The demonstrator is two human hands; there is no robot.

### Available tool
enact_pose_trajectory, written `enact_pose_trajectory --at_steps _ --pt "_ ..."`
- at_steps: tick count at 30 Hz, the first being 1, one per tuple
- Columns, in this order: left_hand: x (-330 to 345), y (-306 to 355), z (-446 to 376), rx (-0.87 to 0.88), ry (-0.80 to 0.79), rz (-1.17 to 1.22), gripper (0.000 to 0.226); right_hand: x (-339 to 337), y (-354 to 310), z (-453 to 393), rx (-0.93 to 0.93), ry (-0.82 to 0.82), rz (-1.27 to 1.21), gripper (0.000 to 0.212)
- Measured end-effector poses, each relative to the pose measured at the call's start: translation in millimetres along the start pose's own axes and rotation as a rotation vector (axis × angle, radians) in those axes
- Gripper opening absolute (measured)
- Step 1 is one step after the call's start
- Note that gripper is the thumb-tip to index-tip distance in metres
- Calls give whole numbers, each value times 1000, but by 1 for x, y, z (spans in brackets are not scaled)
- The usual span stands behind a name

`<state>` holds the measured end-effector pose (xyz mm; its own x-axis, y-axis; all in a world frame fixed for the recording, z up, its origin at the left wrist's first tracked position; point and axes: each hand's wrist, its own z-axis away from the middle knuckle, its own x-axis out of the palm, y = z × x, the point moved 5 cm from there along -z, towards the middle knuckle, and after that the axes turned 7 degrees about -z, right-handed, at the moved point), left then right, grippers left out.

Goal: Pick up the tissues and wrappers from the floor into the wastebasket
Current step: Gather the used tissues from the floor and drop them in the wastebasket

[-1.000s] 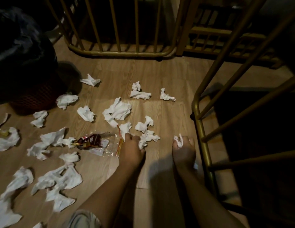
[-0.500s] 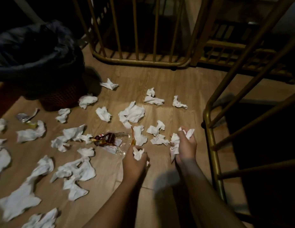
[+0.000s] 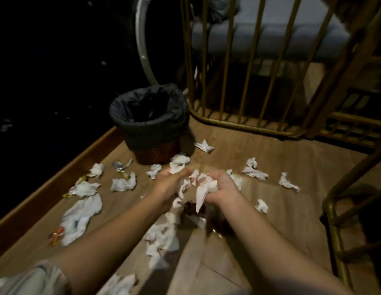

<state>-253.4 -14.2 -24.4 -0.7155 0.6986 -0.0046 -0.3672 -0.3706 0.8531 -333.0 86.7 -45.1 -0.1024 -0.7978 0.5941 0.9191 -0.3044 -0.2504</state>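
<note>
I hold a bunch of crumpled tissues (image 3: 203, 188) above the floor (image 3: 281, 220), the right hand (image 3: 223, 188) curled round most of it and the left hand (image 3: 169, 184) gripping a smaller scrap. The wastebasket (image 3: 155, 133) stands ahead to the left, well apart. A tail hangs loose, so I judge it best to tighten both grips and let go only over the black-lined rim. The gold railing (image 3: 238, 122) crowds the basket's right and a wooden border (image 3: 57, 173) its left. Loose tissues (image 3: 123, 184) and wrappers (image 3: 121, 169) lie below.

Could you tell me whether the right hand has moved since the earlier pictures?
Yes: the right hand, gripping tissues, has moved away from the gold railing toward the wastebasket.
</note>
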Motion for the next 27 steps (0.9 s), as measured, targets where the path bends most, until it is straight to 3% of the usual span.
enact_pose_trajectory --at_steps 3,5,9,12,15,18,21,24,27 --pt "-50 50 -13 66 109 164 19 73 2 -10 -60 -70 53 15" --pt "-80 85 -32 119 203 232 27 128 0 -15 -119 -169 74 13" --pt "-111 144 -75 126 217 356 31 223 -18 -25 -242 -338 45 40" --pt "-119 171 -102 82 225 342 25 268 -35 -45 -327 -297 78 11" --pt "-124 181 -124 61 256 359 20 291 -49 -63 -375 -254 92 15" --pt "-120 186 -137 75 175 470 17 302 -49 -80 -368 -321 121 4" --pt "-117 186 -148 102 78 569 28 299 -46 -85 -301 -365 163 12" --pt "-112 183 -146 124 15 605 25 289 -42 -84 -290 -375 196 14" --pt "-116 174 -133 173 91 584 13 274 -40 -76 -390 -362 277 37"
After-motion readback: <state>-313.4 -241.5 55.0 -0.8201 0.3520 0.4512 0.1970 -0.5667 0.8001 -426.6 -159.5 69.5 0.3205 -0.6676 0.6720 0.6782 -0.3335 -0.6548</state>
